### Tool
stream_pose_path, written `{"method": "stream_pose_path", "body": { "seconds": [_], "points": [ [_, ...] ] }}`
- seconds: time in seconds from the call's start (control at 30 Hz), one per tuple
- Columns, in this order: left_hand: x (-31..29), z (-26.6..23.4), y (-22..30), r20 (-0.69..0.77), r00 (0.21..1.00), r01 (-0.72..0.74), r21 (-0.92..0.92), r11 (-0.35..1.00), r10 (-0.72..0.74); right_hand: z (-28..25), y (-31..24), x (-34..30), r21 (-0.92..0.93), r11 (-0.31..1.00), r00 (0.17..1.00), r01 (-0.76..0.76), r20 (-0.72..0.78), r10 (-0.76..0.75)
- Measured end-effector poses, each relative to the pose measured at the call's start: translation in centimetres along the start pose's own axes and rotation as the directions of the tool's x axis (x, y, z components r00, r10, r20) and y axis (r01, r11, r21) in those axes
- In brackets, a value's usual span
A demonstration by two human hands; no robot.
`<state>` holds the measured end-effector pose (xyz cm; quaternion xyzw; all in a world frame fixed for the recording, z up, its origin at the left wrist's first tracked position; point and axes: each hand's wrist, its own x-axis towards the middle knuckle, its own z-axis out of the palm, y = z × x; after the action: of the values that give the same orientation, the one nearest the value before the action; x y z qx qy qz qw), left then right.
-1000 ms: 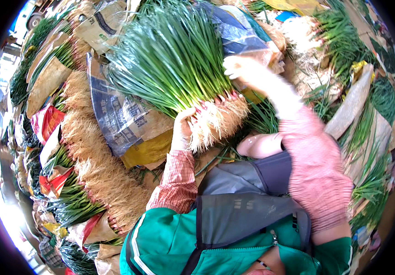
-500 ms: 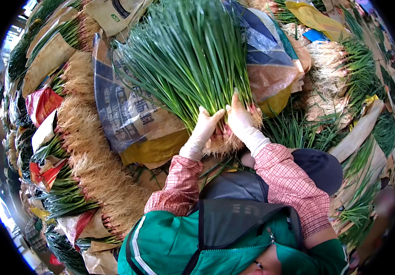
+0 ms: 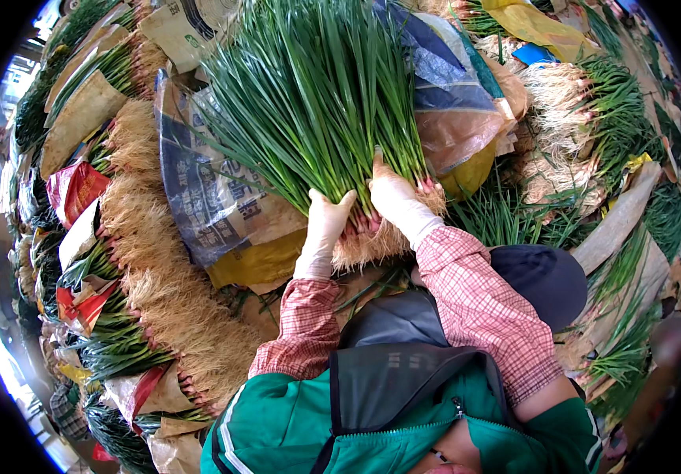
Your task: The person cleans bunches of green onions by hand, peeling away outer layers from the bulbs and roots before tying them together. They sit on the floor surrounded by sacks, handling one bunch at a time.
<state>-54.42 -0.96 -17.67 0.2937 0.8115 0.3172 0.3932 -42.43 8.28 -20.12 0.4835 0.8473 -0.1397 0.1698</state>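
A wide sheaf of spring onions (image 3: 309, 103) fans out in front of me, with long green leaves pointing away. Its reddish bases and pale roots (image 3: 372, 243) face me. My left hand (image 3: 326, 223), in a white glove, grips the left edge of the stalks just above the bases, thumb toward the middle. Farther right and slightly higher, my right hand (image 3: 397, 197), also gloved, is closed over the stalks with one finger stretched along them. A small gap separates the hands. Fingers beneath the stalks are hidden. Under the sheaf lies a blue and tan printed plastic sack (image 3: 222, 189).
A long row of rooted spring onion bunches (image 3: 159, 245) runs down the left, with paper and red wrappers (image 3: 80, 189) among them. More bunches (image 3: 569, 118) lie at the right, near a yellow plastic bag (image 3: 538, 28). A dark cap (image 3: 542, 284) is beside my right arm.
Both hands have shifted left and a little apart. The bases between them are spread wider than before, and the view has shifted slightly.
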Motion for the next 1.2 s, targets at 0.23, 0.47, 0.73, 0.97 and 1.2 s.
{"method": "stream_pose_path", "body": {
  "seconds": [0.23, 0.47, 0.73, 0.97, 1.2],
  "points": [
    [-0.7, -5.4, -2.7, -0.011, 0.993, -0.114, 0.197, 0.974, 0.119, -12.3, 3.2, -6.3, 0.223, 0.974, 0.996, 0.052, 0.065, -0.068],
    [0.1, -5.6, -2.2, -0.441, 0.828, -0.257, 0.251, 0.933, 0.347, -23.7, 13.9, -22.2, 0.481, 0.836, 0.646, 0.263, -0.731, 0.218],
    [2.3, -0.2, 12.0, 0.262, 0.187, -0.817, 0.576, 0.002, 0.947, -11.9, 29.2, -38.0, 0.780, 0.623, 0.570, -0.052, -0.489, 0.660],
    [7.1, 3.9, 10.7, 0.448, 0.358, -0.643, 0.754, -0.132, 0.819, 14.5, 33.2, -41.9, 0.859, 0.098, 0.265, -0.503, 0.045, 0.963],
    [7.2, 5.4, 10.1, 0.472, 0.393, -0.639, 0.757, -0.136, 0.789, 15.4, 22.4, -26.0, 0.778, 0.545, 0.751, -0.312, -0.150, 0.643]
  ]
}}
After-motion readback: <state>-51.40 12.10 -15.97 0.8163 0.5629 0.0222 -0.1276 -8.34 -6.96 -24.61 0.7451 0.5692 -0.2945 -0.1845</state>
